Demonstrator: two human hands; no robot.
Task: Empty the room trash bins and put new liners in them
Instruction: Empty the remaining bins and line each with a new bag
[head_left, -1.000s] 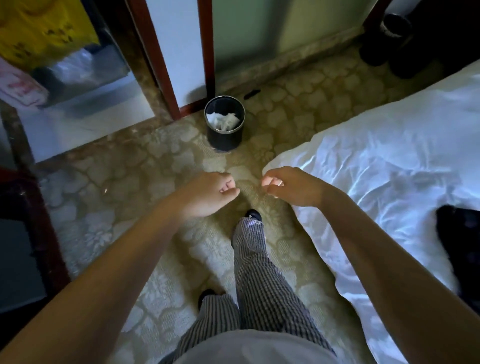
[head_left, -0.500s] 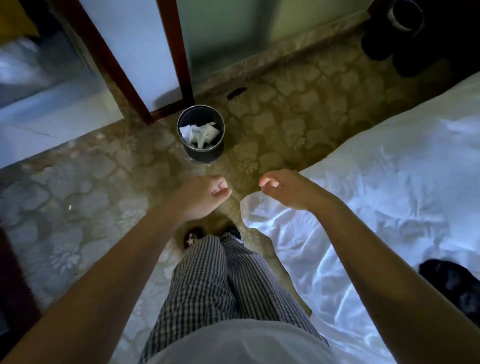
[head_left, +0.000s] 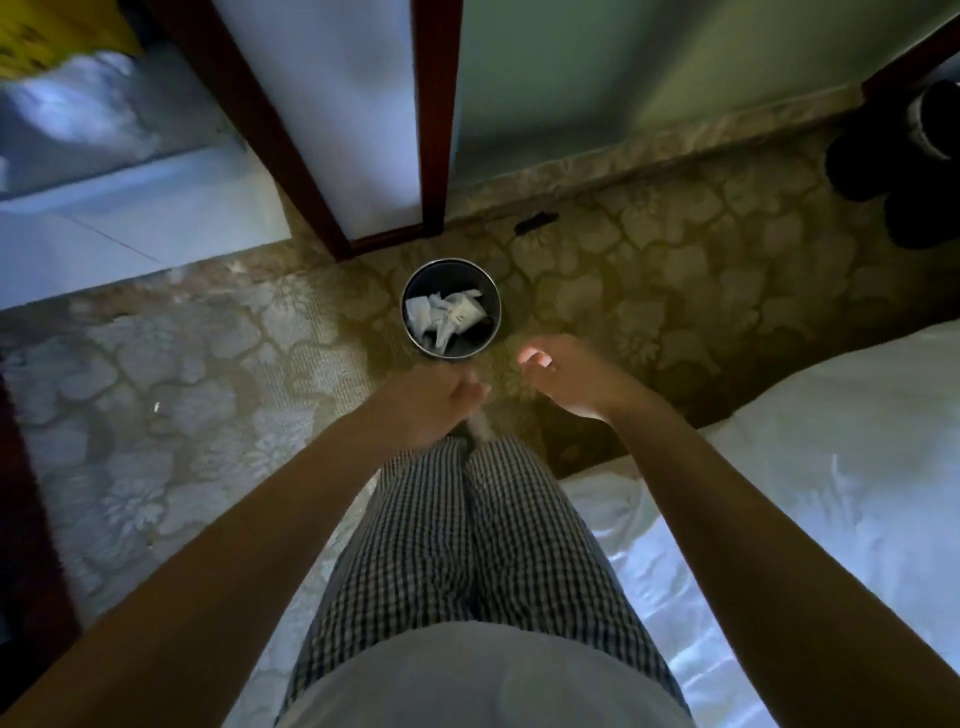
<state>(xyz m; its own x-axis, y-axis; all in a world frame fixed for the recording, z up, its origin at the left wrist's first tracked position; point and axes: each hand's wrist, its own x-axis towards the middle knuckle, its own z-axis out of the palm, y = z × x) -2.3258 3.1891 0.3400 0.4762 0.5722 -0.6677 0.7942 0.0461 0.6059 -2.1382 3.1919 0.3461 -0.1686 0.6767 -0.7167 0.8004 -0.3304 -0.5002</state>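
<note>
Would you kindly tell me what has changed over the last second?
The person has walked closer to the trash bin, so the left hand and right hand now reach just short of its rim. Nothing was grasped or released. The bin stays put beside the door frame, crumpled paper inside, both hands empty.

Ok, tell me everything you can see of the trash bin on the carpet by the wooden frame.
The trash bin is a small round can, dark with a thin shiny rim, metal by its look. It stands upright on the patterned carpet, just out from the dark wooden frame, seen almost from above. In its bottom lies crumpled white paper; it is far from full. No liner edge shows over the rim. The left hand and right hand hover short of it, neither touching it.
</note>
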